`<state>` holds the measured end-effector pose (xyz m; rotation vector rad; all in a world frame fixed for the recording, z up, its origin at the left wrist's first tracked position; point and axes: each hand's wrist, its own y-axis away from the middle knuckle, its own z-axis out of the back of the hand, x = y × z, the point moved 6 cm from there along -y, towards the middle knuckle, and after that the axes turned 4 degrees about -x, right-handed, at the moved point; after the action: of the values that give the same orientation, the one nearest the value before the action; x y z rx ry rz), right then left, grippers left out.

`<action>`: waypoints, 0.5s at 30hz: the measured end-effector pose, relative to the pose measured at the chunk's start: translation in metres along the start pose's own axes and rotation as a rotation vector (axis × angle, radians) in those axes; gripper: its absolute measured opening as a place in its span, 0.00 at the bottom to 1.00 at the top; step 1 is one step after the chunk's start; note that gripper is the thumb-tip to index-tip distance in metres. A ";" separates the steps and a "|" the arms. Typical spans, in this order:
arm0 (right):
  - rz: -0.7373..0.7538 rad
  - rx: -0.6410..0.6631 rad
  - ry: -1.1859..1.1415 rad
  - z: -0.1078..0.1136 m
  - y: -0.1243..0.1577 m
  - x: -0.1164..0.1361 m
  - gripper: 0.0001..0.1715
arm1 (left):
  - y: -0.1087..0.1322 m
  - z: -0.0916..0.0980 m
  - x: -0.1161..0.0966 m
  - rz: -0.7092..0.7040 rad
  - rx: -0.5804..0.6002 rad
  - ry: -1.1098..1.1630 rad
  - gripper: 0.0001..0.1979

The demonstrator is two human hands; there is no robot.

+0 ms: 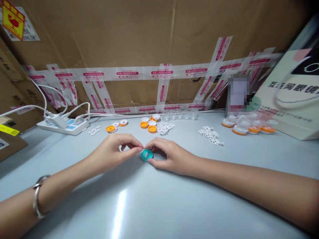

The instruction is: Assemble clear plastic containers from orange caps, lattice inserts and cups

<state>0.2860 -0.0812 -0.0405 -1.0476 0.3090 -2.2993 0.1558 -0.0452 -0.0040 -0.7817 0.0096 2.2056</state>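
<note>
Just above the table, or resting on it, is a small teal round piece (144, 156) shaped like a shallow cap, with a pale peg standing in its centre. My right hand (170, 156) grips it from the right, index finger at the far rim and thumb at the near rim. From the left, my left hand (112, 151) pinches at the upper left rim with thumb and index finger; the exact contact is too small to make out. Beyond my hands lie orange and white round caps (152, 128) and a pile of white lattice-like plastic pieces (164, 128).
More white cut-out pieces (209, 132) lie right of centre. Clear cups (179, 115) line the back. Clear-topped orange-based containers (240, 128) stand at right beside a paper bag (294, 96). At left sit small white pieces (94, 129) and a power strip (72, 127). A cardboard box (139, 36) walls the back.
</note>
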 end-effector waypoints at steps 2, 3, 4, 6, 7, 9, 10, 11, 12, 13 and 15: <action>0.006 0.009 -0.015 -0.001 0.001 0.001 0.12 | 0.001 -0.013 -0.002 0.034 0.027 0.080 0.09; 0.006 0.013 -0.024 -0.001 0.001 0.001 0.12 | 0.001 -0.018 -0.001 0.054 0.041 0.109 0.09; 0.003 0.016 -0.033 -0.001 0.002 0.000 0.13 | 0.001 -0.021 0.001 0.073 0.053 0.132 0.08; -0.012 0.020 -0.047 -0.002 0.002 -0.001 0.14 | 0.001 -0.026 0.005 0.102 0.070 0.160 0.09; -0.020 0.021 -0.053 -0.002 0.002 -0.002 0.15 | 0.001 -0.027 0.007 0.112 0.075 0.161 0.09; -0.032 0.022 -0.063 -0.003 0.002 -0.004 0.16 | 0.002 -0.028 0.010 0.124 0.082 0.136 0.09; -0.035 0.022 -0.066 -0.003 0.002 -0.004 0.17 | 0.002 -0.028 0.010 0.127 0.081 0.115 0.09; -0.035 0.022 -0.070 -0.003 0.002 -0.004 0.17 | 0.003 -0.027 0.010 0.127 0.078 0.093 0.09; -0.036 0.024 -0.073 -0.003 0.002 -0.005 0.17 | 0.003 -0.027 0.010 0.125 0.073 0.072 0.09; -0.038 0.025 -0.075 -0.003 0.002 -0.005 0.17 | 0.003 -0.027 0.010 0.119 0.066 0.056 0.08; -0.040 0.025 -0.079 -0.003 0.001 -0.005 0.17 | 0.004 -0.026 0.009 0.101 0.053 0.036 0.08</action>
<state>0.2864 -0.0796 -0.0461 -1.1382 0.2291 -2.2844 0.1626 -0.0484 -0.0308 -0.8069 0.1279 2.2767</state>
